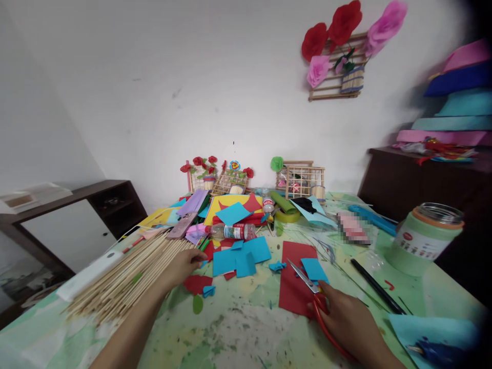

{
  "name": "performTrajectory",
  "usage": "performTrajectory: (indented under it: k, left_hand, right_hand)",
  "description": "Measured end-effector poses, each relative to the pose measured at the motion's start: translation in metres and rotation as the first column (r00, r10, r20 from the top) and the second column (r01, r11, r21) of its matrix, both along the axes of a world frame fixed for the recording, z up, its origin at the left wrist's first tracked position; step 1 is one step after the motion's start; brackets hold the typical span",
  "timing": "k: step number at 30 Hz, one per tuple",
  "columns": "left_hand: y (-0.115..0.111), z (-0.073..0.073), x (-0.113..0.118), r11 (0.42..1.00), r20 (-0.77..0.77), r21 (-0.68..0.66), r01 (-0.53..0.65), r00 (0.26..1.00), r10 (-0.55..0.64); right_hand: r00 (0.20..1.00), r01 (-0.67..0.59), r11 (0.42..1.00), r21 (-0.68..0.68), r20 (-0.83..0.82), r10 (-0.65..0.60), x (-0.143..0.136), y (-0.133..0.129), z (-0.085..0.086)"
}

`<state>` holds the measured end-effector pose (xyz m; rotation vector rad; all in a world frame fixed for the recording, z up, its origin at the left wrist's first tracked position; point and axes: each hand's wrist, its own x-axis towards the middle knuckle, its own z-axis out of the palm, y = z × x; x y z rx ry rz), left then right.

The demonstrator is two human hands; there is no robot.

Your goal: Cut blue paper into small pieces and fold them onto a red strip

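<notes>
My right hand (pixel 344 312) is wrapped round the red handles of a pair of scissors (pixel 315 294), whose slightly parted blades lie over a dark red paper sheet (pixel 292 279). A small blue paper square (pixel 314 269) rests on that sheet beside the blades. My left hand (pixel 188 264) is closed, fingertips together near a scrap of blue at the edge of the red and blue papers; what it holds, if anything, is too small to make out. Blue paper pieces (pixel 246 256) overlap between the hands. Crumpled blue bits (pixel 277 266) lie near the red sheet.
Bamboo sticks (pixel 130 277) spread across the left side. A plastic bottle (pixel 234 231) lies behind the blue papers. At right are a black pen-like rod (pixel 376 286), a green jar (pixel 418 241) and a glue gun (pixel 442 352). Stick frames with paper flowers (pixel 305 179) stand at the back.
</notes>
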<state>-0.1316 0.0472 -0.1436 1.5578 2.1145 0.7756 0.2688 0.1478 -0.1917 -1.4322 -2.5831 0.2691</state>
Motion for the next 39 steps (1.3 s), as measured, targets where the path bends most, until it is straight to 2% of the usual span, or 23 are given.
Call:
performTrajectory:
  k: [5,9,16,21,24,27,28,31,33,36,39]
  left_hand:
    - [-0.004,-0.003,0.017,0.979,0.04,-0.128,0.156,0.988,-0.152]
    - [-0.005,-0.008,0.027,0.95,0.024,-0.228,0.211,0.977,-0.211]
    - [-0.003,-0.017,0.026,0.928,-0.137,-0.333,0.164,0.966,-0.22]
    - [0.004,-0.006,0.036,0.955,-0.298,-0.281,0.099,0.937,-0.185]
    - [0.018,0.002,0.061,0.968,-0.347,-0.217,0.13,0.916,-0.201]
    - [0.038,0.005,0.106,0.952,-0.346,-0.132,0.277,0.887,-0.307]
    - [0.046,0.004,0.123,0.93,-0.356,-0.107,0.351,0.86,-0.365]
    - [0.073,-0.004,0.172,0.89,-0.365,-0.082,0.449,0.817,-0.446]
    - [0.093,-0.012,0.199,0.871,-0.385,-0.07,0.487,0.792,-0.474]
    - [0.119,-0.022,0.225,0.847,-0.419,-0.066,0.528,0.756,-0.503]
    - [0.134,-0.028,0.241,0.823,-0.446,-0.065,0.564,0.722,-0.529]
  right_hand:
    - [1.0,0.0,1.0,0.01,0.006,0.0,-0.001,0.001,-0.003]
    - [1.0,-0.008,1.0,0.004,-0.004,0.008,-0.001,0.0,-0.002]
    - [1.0,-0.01,1.0,-0.009,-0.015,0.009,-0.002,0.0,-0.003]
    - [0.998,-0.015,1.0,0.012,-0.053,0.015,-0.004,-0.003,-0.007]
    - [0.991,0.026,0.999,0.028,-0.133,-0.022,-0.002,-0.002,-0.005]
    - [0.96,0.149,0.989,0.001,-0.239,-0.145,0.004,0.005,0.0]
    - [0.944,0.197,0.98,-0.009,-0.267,-0.193,0.007,0.008,0.001]
    - [0.899,0.316,0.949,-0.017,-0.315,-0.305,0.016,0.018,0.004]
    - [0.885,0.348,0.938,-0.006,-0.327,-0.33,0.019,0.023,0.004]
    - [0.89,0.348,0.937,0.025,-0.323,-0.322,0.021,0.026,0.001]
    - [0.908,0.326,0.944,0.055,-0.298,-0.296,0.02,0.026,0.0]
